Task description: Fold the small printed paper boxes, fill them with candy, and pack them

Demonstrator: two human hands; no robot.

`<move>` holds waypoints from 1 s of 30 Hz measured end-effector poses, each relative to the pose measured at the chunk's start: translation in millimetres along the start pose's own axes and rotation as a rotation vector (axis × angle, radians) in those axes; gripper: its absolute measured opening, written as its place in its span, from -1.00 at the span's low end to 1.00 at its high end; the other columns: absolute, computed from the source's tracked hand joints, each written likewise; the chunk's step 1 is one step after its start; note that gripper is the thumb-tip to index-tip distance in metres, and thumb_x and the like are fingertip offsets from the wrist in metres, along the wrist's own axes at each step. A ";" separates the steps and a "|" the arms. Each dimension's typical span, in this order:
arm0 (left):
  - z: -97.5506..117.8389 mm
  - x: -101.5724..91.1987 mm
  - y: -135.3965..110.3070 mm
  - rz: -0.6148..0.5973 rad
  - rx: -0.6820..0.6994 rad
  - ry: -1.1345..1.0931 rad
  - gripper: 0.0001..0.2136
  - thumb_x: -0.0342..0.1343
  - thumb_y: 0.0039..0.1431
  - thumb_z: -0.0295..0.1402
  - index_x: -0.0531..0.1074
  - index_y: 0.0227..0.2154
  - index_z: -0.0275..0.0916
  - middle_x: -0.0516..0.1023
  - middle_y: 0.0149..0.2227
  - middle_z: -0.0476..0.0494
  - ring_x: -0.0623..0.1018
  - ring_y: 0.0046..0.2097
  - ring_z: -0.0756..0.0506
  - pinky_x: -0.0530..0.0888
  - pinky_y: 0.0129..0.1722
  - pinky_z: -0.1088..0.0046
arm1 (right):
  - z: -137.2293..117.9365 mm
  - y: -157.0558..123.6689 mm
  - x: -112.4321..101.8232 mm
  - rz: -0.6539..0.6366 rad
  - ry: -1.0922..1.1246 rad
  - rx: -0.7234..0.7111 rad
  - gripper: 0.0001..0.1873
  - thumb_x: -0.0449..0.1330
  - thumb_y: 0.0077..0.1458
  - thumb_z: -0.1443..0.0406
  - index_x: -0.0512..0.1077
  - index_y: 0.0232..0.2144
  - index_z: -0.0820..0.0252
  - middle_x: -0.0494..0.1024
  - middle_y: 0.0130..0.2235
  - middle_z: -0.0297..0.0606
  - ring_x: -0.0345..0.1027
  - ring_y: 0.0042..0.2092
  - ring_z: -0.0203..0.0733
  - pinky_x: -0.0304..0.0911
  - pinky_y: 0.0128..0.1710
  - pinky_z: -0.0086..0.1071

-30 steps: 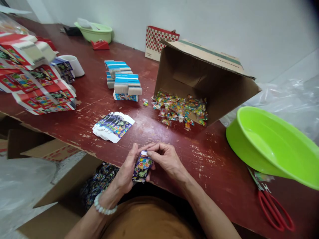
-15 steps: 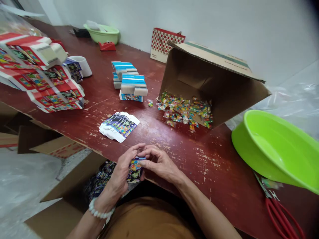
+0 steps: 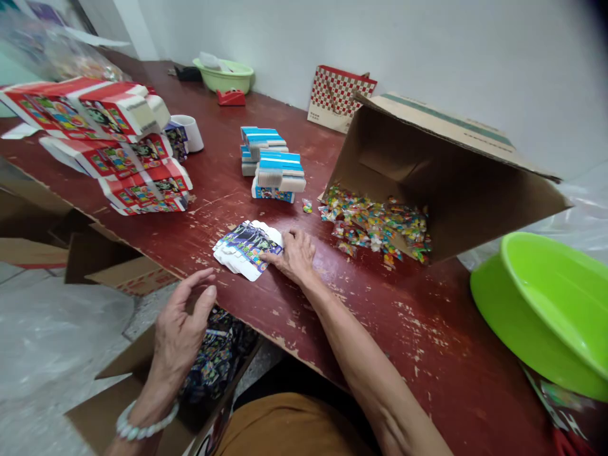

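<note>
My right hand (image 3: 295, 256) is at the right end of a fanned stack of flat printed cartons (image 3: 249, 247), white with dark purple artwork. Its thumb lies on the top carton and the fingers curl at the edge, pinching it. My left hand (image 3: 183, 320), wearing a bead bracelet, is raised off the table's front edge with thumb and fingers apart and nothing in it. Below it, an open cardboard box (image 3: 118, 396) contains many small dark printed packs (image 3: 218, 354). A tipped carton (image 3: 456, 183) spills wrapped candies (image 3: 375, 221) onto the red table (image 3: 342, 323).
Strapped red cartons (image 3: 142, 177) are stacked at left, near a white tape roll (image 3: 192, 133). Blue-and-white carton bundles (image 3: 278, 168) stand mid-table. A green basin (image 3: 532, 304) is at right. A checked paper bag (image 3: 337, 95) leans against the wall.
The small dark printed box held between both hands is no longer in them. My left hand has moved left over the box below and opened; my right has reached forward to the flat cartons.
</note>
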State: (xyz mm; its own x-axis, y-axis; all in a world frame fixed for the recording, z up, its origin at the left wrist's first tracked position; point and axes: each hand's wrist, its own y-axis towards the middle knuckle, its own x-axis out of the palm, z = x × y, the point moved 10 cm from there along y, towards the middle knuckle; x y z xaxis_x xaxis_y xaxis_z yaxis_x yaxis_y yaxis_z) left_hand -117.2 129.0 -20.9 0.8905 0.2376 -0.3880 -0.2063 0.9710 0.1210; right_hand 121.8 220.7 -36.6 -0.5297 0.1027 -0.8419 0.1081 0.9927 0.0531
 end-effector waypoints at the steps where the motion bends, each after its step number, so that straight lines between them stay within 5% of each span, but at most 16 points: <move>1: 4.1 5.3 2.2 -0.012 0.016 0.006 -0.62 0.11 0.18 -0.11 0.45 -0.01 -0.17 0.56 -0.04 -0.19 0.53 -0.06 -0.18 0.41 0.05 0.26 | 2.6 -0.4 -0.3 0.028 0.031 0.006 -0.34 0.33 -0.05 -0.02 0.40 0.01 0.25 0.30 0.16 0.07 0.13 0.17 0.21 0.09 0.10 0.04; 4: 16.8 17.1 7.1 -0.026 0.093 0.060 -0.64 0.09 0.20 -0.17 0.44 0.01 -0.18 0.53 -0.03 -0.21 0.52 -0.09 -0.17 0.40 0.05 0.25 | 21.0 -3.3 -10.3 0.183 0.278 0.047 -0.44 0.38 -0.10 0.11 0.43 -0.07 0.24 0.40 0.06 -0.01 0.24 0.08 0.08 0.14 0.08 -0.05; 8: 35.8 20.6 9.7 0.019 0.225 0.146 -0.68 0.07 0.21 -0.25 0.44 0.01 -0.16 0.53 -0.04 -0.18 0.52 -0.08 -0.16 0.39 0.06 0.26 | 49.2 -8.6 -19.3 0.254 0.659 0.074 -0.72 0.20 0.08 0.15 0.49 -0.22 0.20 0.55 -0.22 -0.23 0.38 -0.23 -0.17 0.29 -0.12 -0.28; 13: 54.3 25.8 8.6 0.028 0.341 0.198 -0.68 0.07 0.22 -0.30 0.44 0.02 -0.17 0.53 -0.05 -0.16 0.51 -0.05 -0.17 0.40 0.05 0.24 | 68.8 -16.6 -30.9 0.267 0.780 0.086 -0.70 0.19 0.07 0.13 0.53 -0.27 0.22 0.59 -0.30 -0.26 0.38 -0.33 -0.22 0.32 -0.25 -0.36; 21: 78.3 37.3 6.0 -0.049 0.331 0.121 -0.67 0.14 0.15 -0.26 0.50 -0.03 -0.17 0.55 -0.02 -0.17 0.49 0.03 -0.22 0.31 0.16 0.22 | 75.4 -50.8 -67.4 0.221 0.924 0.094 -0.72 0.22 0.02 0.11 0.49 -0.35 0.21 0.44 -0.50 -0.39 0.21 -0.50 -0.34 0.20 -0.46 -0.45; 23: 80.5 49.6 1.8 -0.182 0.215 -0.027 -0.66 0.19 0.11 -0.21 0.53 -0.05 -0.14 0.56 0.00 -0.15 0.47 0.08 -0.25 0.31 0.16 0.24 | 67.1 -66.5 -79.6 0.129 0.953 0.045 -0.76 0.24 0.02 0.13 0.48 -0.40 0.20 0.42 -0.52 -0.40 0.19 -0.50 -0.35 0.17 -0.47 -0.46; 25: 76.4 81.3 -16.6 -0.475 -0.010 -0.257 -0.64 0.22 0.08 -0.15 0.55 -0.07 -0.16 0.60 -0.05 -0.17 0.51 0.04 -0.27 0.38 0.07 0.26 | 55.6 -84.0 -87.2 0.011 0.976 -0.008 -0.79 0.26 0.03 0.14 0.48 -0.41 0.19 0.43 -0.50 -0.39 0.20 -0.49 -0.35 0.16 -0.46 -0.46; 28: 80.6 135.0 -82.6 -1.039 -0.356 -0.574 -0.58 0.25 0.03 -0.07 0.57 -0.15 -0.27 0.65 -0.20 -0.29 0.60 -0.14 -0.27 0.47 -0.11 0.26 | 42.2 -107.7 -90.9 -0.124 0.991 -0.054 -0.80 0.26 0.06 0.15 0.48 -0.40 0.18 0.48 -0.47 -0.37 0.25 -0.46 -0.33 0.21 -0.43 -0.44; 30: 85.5 151.0 -118.3 -1.250 -0.493 -0.719 -0.56 0.27 0.00 -0.05 0.55 -0.17 -0.30 0.64 -0.29 -0.30 0.62 -0.27 -0.23 0.49 -0.20 0.28 | 36.1 -117.8 -90.8 -0.172 1.000 -0.086 -0.80 0.26 0.08 0.15 0.49 -0.37 0.17 0.51 -0.43 -0.36 0.30 -0.42 -0.31 0.26 -0.37 -0.42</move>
State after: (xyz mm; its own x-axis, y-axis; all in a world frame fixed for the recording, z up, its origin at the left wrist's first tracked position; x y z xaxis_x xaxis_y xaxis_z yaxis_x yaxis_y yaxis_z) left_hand 76.3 47.6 -15.7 0.5633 -0.6394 0.5233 0.8242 0.4794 -0.3014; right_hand 187.6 92.2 14.2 -0.9971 -0.0753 -0.0097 -0.0757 0.9961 0.0450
